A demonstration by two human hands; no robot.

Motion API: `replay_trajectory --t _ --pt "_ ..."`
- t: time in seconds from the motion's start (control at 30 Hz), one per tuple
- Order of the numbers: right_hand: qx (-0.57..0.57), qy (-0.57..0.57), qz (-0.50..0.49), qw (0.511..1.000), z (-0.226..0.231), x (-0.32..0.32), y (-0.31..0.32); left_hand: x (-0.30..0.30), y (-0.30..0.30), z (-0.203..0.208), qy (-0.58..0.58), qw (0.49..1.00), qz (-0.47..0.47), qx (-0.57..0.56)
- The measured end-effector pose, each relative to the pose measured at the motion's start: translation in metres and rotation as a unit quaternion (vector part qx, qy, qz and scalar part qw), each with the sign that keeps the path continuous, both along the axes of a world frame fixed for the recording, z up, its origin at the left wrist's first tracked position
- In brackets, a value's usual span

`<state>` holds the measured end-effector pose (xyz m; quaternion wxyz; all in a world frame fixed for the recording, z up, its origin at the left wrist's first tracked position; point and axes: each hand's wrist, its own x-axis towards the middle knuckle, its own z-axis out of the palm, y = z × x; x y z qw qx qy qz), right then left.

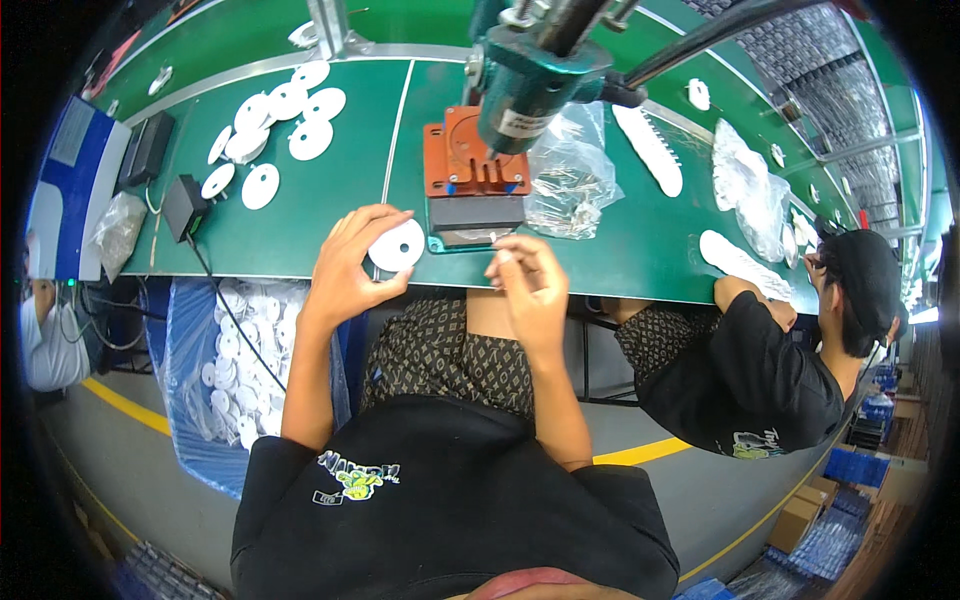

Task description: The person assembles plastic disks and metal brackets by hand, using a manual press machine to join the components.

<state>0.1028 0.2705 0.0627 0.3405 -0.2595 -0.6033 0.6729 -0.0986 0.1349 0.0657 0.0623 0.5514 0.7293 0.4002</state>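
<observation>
My left hand (345,265) grips a white round disc (396,246) with a dark hole in its middle, thumb and fingers around its rim, just above the table's near edge. My right hand (533,285) is closed in a pinch before the press; a tiny pale bit shows near its fingertips, too small to name. Between and beyond my hands stands a green bench press (525,85) with an orange fixture (470,155) over a dark block (477,212). Right of the fixture lies a clear plastic bag (570,185) of small thin metal pieces.
Several loose white discs (262,187) lie on the green table (350,130) at left, near a black adapter (184,208) with a cable. Below, a blue-lined bin (190,400) holds many discs. At right, a person (755,350) works beside rows of stacked discs (740,262).
</observation>
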Motion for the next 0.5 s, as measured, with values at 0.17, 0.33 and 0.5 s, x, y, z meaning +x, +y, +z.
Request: replay_trajectory --t 0.17,0.33,0.5 --pt "-0.015 0.040 0.050 0.998 -0.015 -0.029 -0.035 -0.001 -0.002 0.003 0.008 1.000 -0.026 0.003" --pt "0.289 -0.031 -0.020 0.957 -0.025 -0.041 -0.032 0.000 -0.002 0.001 0.015 1.000 -0.023 0.005" --pt "0.297 -0.011 -0.040 0.954 -0.028 -0.046 -0.032 0.001 -0.003 0.002 0.021 0.999 -0.024 0.010"
